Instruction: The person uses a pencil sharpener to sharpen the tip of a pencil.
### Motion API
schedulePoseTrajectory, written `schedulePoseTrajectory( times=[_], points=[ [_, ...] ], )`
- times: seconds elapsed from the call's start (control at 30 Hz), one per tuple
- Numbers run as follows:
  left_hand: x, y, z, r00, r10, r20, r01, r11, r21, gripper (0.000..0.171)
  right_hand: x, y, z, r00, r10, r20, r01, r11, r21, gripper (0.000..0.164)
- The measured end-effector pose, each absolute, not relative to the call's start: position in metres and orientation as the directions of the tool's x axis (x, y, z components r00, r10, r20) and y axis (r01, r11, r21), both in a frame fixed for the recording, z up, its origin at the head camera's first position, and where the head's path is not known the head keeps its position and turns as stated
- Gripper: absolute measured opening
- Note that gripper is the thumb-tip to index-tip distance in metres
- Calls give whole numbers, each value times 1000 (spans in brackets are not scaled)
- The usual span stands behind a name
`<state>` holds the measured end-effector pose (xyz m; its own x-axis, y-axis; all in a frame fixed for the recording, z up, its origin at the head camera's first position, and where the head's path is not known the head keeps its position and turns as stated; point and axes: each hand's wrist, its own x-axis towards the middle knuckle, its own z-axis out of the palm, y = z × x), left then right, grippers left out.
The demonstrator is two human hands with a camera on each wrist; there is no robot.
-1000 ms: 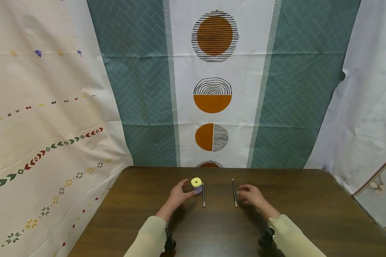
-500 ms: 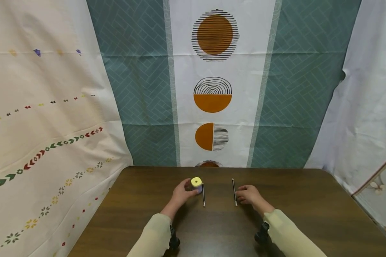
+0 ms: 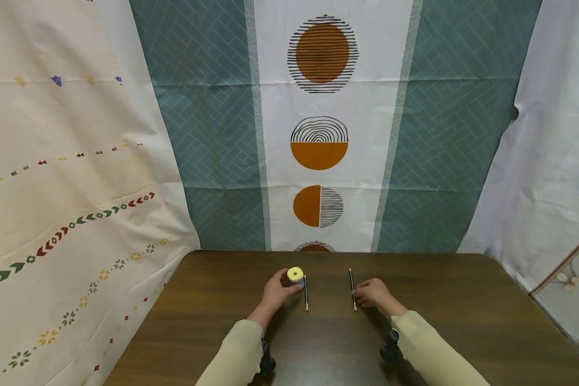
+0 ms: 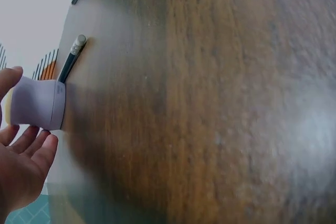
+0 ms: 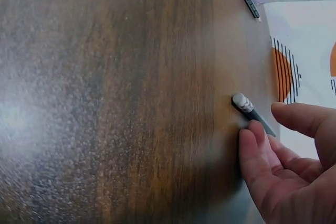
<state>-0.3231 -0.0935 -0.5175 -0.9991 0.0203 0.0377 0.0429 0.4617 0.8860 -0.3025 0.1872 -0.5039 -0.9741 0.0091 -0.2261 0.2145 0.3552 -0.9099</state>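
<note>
Bracketing a smooth, waisted container point(image 4: 35, 100), left fingers point(image 4: 45, 153) curve.

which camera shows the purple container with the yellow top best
The left wrist view: the purple container is large there, seen side-on and little hidden by the left hand. The head view shows it small, chiefly its yellow top; the right wrist view shows only part, cut off by the upper edge.
</note>
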Motion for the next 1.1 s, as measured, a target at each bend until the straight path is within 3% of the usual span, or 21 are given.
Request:
schedulePoseTrajectory(
  times=[0.6, 0.8, 0.97, 1.1],
  points=[
    [-328, -93, -520, -1000, 12, 15, 19, 463, 886, 58, -303, 176, -500, -976, 96, -194, 216, 503, -837, 27],
    [-330, -93, -521, -1000, -2, 13, 11, 466, 885, 55, -303, 171, -502, -987, 103, -126, 162, 562, -811, 13],
    [-329, -93, -522, -999, 14, 46, 48, 463, 885, 53, -306, 168, -509, -993, 100, -60, 110, 625, -773, 43],
    [-328, -92, -521, -998, 30, 58, 65, 451, 890, 52, -308, 168, -513, -995, 98, -32, 89, 660, -746, 52]
  ],
)
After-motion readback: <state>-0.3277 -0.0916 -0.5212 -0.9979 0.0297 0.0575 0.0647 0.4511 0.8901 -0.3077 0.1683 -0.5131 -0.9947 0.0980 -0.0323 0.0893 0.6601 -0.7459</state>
